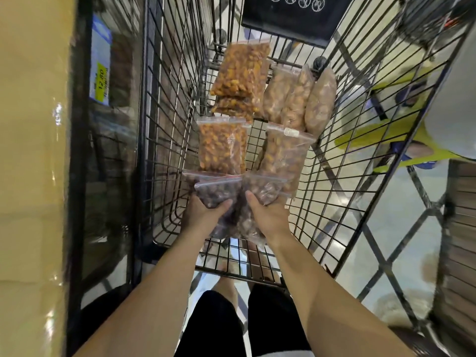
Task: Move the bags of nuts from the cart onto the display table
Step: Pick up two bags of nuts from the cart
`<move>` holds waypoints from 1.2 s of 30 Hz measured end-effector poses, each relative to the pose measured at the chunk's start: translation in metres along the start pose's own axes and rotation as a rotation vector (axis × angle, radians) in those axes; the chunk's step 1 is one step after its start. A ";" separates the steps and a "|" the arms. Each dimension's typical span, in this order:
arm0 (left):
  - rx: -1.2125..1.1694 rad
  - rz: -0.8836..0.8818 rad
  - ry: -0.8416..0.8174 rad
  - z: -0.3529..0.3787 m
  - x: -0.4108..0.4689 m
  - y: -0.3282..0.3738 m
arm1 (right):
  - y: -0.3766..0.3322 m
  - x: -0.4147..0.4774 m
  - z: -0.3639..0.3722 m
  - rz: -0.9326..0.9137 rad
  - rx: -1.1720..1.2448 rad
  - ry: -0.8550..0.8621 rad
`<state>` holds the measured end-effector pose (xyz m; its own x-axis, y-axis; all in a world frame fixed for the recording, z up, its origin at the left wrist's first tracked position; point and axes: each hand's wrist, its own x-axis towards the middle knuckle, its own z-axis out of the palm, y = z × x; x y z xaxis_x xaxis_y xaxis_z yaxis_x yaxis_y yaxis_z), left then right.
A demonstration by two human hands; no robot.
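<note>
Inside the wire cart lie several clear zip bags of nuts. My left hand grips a bag of dark brown nuts at the near end of the cart. Beside it, my right hand grips a second dark nut bag. Beyond them lie an orange nut bag and a pale brown nut bag. Further back sit another orange bag and three pale bags standing side by side. The display table runs along the left edge.
A glass-fronted case with a blue and yellow price tag stands between the table and the cart. A black sign hangs at the cart's far end. Another person's feet in blue sandals stand to the right on the glossy floor.
</note>
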<state>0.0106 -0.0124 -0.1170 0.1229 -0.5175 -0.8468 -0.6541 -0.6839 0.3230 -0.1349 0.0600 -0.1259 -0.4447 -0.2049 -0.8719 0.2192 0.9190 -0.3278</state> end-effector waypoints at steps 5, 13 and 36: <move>-0.029 0.028 0.006 -0.003 -0.004 0.001 | 0.006 0.000 -0.003 -0.116 0.031 0.008; -0.031 0.066 -0.016 -0.010 -0.020 0.007 | 0.023 -0.015 -0.016 -0.250 0.093 0.043; -0.356 0.436 0.309 -0.086 -0.188 0.027 | -0.076 -0.132 -0.112 -0.550 0.139 -0.319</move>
<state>0.0344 0.0219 0.0872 0.1462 -0.8747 -0.4621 -0.4113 -0.4785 0.7758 -0.1904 0.0550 0.0545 -0.2493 -0.7430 -0.6212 0.1531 0.6031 -0.7828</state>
